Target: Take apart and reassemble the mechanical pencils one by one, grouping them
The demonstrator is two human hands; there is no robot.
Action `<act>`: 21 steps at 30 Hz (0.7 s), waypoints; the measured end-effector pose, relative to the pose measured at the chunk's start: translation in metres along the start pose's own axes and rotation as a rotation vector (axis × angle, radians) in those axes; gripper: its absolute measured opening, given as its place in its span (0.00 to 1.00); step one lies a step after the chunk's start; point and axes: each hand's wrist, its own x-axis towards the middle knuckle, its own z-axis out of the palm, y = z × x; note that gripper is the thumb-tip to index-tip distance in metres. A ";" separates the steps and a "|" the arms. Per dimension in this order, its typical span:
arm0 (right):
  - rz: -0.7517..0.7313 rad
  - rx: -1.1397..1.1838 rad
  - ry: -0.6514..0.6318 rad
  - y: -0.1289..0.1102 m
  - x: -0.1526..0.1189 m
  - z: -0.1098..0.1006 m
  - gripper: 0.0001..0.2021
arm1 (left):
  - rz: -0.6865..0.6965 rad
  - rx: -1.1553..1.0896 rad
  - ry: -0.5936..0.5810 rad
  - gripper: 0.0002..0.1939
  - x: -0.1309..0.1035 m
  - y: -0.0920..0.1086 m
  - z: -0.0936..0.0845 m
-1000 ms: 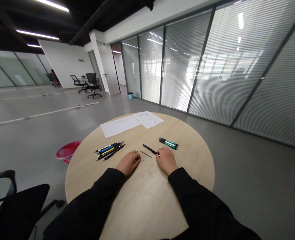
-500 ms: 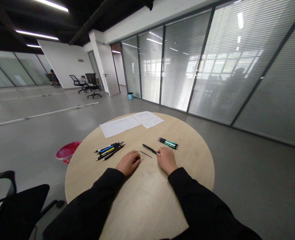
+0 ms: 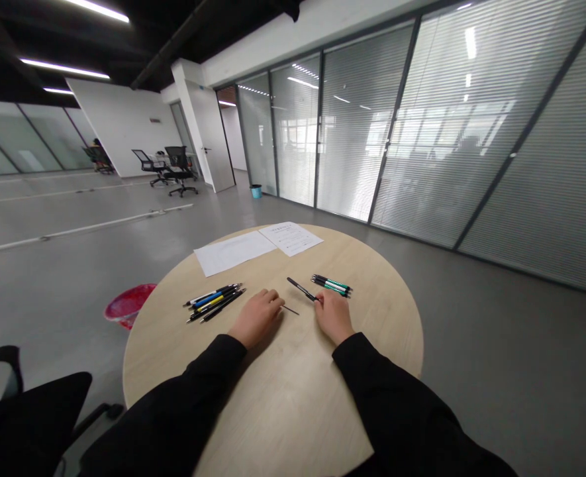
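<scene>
On the round wooden table (image 3: 293, 397), my right hand (image 3: 334, 317) is closed around one end of a black pen (image 3: 301, 289). The pen's other end points up and left, apparently raised off the tabletop. My left hand (image 3: 259, 318) rests palm down with its fingers curled. Beside its fingertips is a thin dark pen refill (image 3: 291, 310), its left end covered by the fingers. Whether they grip it, or some small part, is hidden. Left of that hand lies a bunch of black, blue and yellow pens (image 3: 214, 302). Several green and white pens (image 3: 331, 285) lie just beyond my right hand.
Two sheets of paper, one blank-looking (image 3: 236, 252) and one printed (image 3: 291, 238), lie at the table's far edge. A red bin (image 3: 128, 305) stands on the floor to the left, near a black office chair (image 3: 34, 411). Glass partitions with blinds (image 3: 422, 152) run behind.
My left hand has moved forward and right over the refill's left end. The pen in my right hand has tilted up slightly. The view has shifted a little.
</scene>
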 end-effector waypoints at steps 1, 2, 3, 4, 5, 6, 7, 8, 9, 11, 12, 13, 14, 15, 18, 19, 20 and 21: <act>0.009 0.013 0.003 0.002 0.001 0.001 0.03 | 0.021 0.018 -0.006 0.10 0.004 0.001 0.002; 0.019 0.027 0.002 0.004 0.001 0.002 0.03 | 0.037 0.032 -0.013 0.09 0.008 0.002 0.005; 0.031 0.043 0.002 0.006 0.002 0.003 0.04 | 0.059 0.049 -0.026 0.08 0.012 0.003 0.007; 0.042 0.061 0.002 0.008 0.002 0.004 0.04 | 0.077 0.071 -0.026 0.08 0.016 0.004 0.010; 0.053 0.082 0.004 0.010 0.003 0.005 0.04 | 0.102 0.099 -0.035 0.08 0.019 0.004 0.012; 0.061 0.107 0.008 0.012 0.004 0.006 0.04 | 0.130 0.133 -0.052 0.08 0.022 0.004 0.014; 0.069 0.133 0.013 0.014 0.004 0.007 0.05 | 0.157 0.171 -0.074 0.09 0.025 0.004 0.016; 0.075 0.160 0.018 0.016 0.005 0.008 0.05 | 0.185 0.206 -0.099 0.09 0.028 0.004 0.017; 0.083 0.184 0.024 0.017 0.006 0.009 0.05 | 0.209 0.231 -0.121 0.10 0.031 0.004 0.018; 0.100 0.223 0.038 0.020 0.007 0.010 0.05 | 0.248 0.243 -0.138 0.10 0.036 0.004 0.019; 0.107 0.236 0.045 0.021 0.007 0.010 0.05 | 0.262 0.229 -0.136 0.10 0.039 0.004 0.020; 0.112 0.247 0.052 0.021 0.008 0.011 0.05 | 0.273 0.207 -0.132 0.10 0.041 0.004 0.021; 0.113 0.257 0.060 0.022 0.008 0.011 0.05 | 0.280 0.187 -0.128 0.10 0.043 0.003 0.021; 0.111 0.265 0.068 0.022 0.008 0.011 0.05 | 0.284 0.171 -0.123 0.10 0.044 0.003 0.022; 0.110 0.297 0.104 0.023 0.009 0.011 0.06 | 0.274 0.170 -0.111 0.10 0.048 0.004 0.019; 0.112 0.311 0.123 0.024 0.009 0.010 0.06 | 0.268 0.183 -0.107 0.09 0.049 0.005 0.017; 0.114 0.326 0.143 0.025 0.009 0.010 0.06 | 0.261 0.199 -0.103 0.09 0.050 0.005 0.013; 0.113 0.341 0.164 0.026 0.009 0.010 0.07 | 0.256 0.225 -0.099 0.08 0.050 0.007 0.009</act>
